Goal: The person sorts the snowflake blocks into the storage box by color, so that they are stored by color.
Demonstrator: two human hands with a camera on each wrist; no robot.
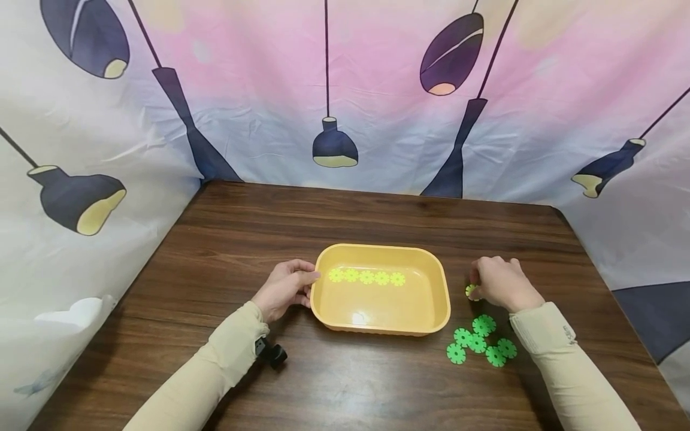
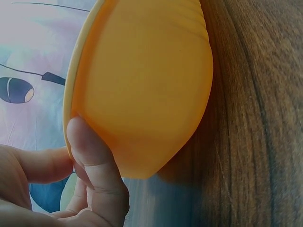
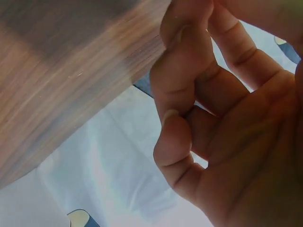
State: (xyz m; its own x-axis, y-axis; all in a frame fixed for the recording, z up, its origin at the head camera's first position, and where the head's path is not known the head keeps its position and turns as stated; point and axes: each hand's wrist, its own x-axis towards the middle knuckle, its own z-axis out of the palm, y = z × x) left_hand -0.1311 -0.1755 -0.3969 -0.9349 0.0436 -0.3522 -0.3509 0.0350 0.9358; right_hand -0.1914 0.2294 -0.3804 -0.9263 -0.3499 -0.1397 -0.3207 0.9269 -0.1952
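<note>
A yellow plastic basin (image 1: 329, 308) sits on the wooden table, and my left hand (image 1: 286, 288) holds its left rim. Seen from the left wrist, the thumb and fingers pinch the edge of the basin's wall (image 2: 147, 85). Inside, several yellow snowflake discs (image 1: 367, 277) lie in a row towards the far side. To the right of the basin, my right hand (image 1: 501, 282) pinches a yellow snowflake disc (image 1: 471, 293) at its fingertips, low over the table. The right wrist view shows curled fingers (image 3: 177, 85), with the disc hidden.
Several green snowflake discs (image 1: 477, 343) lie loosely grouped on the table (image 1: 334, 389), nearer than the right hand. A black strap-mounted device (image 1: 272, 353) is at the left wrist. A printed cloth (image 1: 269, 108) hangs behind the table and along its sides.
</note>
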